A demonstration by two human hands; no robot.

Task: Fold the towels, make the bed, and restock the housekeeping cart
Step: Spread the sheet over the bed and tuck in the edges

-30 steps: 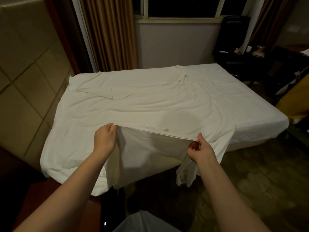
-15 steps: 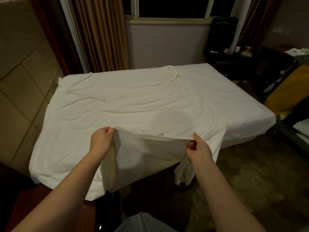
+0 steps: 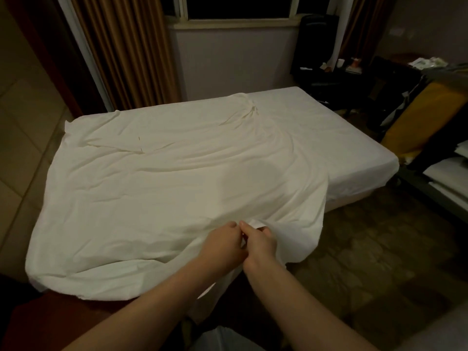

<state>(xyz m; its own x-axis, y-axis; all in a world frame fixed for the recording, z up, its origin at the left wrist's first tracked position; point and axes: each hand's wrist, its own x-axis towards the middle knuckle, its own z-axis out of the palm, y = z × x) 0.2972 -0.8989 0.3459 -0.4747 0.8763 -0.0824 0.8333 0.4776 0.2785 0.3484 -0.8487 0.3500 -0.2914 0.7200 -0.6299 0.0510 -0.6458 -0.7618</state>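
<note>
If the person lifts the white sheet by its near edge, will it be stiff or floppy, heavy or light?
Probably floppy: the white sheet lies in soft wrinkles and droops over the edge of the bed. Likely light: the left hand and right hand pinch its edge between fingers.

Dim room: brown curtains (image 3: 131,46) beside a dark window (image 3: 238,6), tiled wall (image 3: 22,122) at left, patterned floor (image 3: 367,262) at right.
</note>
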